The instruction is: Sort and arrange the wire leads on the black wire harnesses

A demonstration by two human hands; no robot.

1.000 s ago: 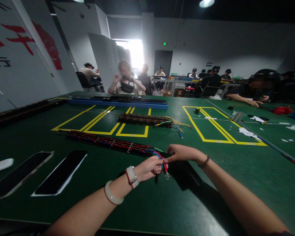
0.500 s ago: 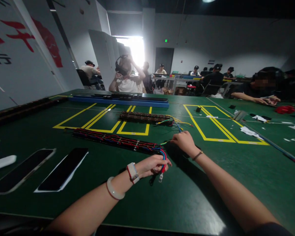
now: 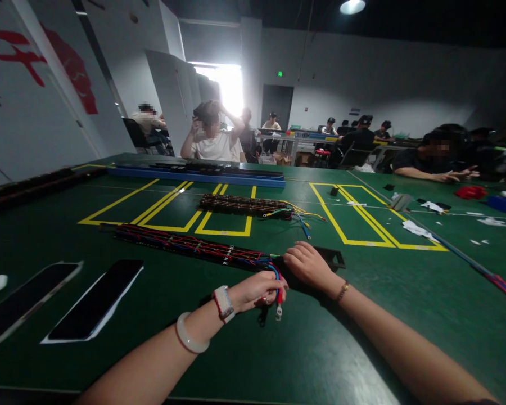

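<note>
A long black wire harness assembly (image 3: 194, 246) with red and blue wires lies across the green table (image 3: 253, 349). My left hand (image 3: 259, 289) is closed around the thick red and blue cables (image 3: 279, 281) at its right end; a metal lug hangs below the fingers. My right hand (image 3: 306, 261) is beside that end, fingers curled near a thin green wire; what they hold is hidden. Behind it lies a black plate (image 3: 331, 257) with cut-outs. A second harness assembly (image 3: 244, 206), with yellow, green and blue wire ends, lies farther back.
Two dark phone-like slabs (image 3: 95, 301) lie at the left. A blue tray (image 3: 198, 178) stands along the back. Yellow tape frames (image 3: 362, 243), paper scraps (image 3: 421, 229) and a blue container (image 3: 504, 203) are on the right. People sit beyond the table.
My right hand has moved down and left, away from the second assembly's blue wire, uncovering it and the black plate. My left hand still grips the cables. The view has shifted slightly.
</note>
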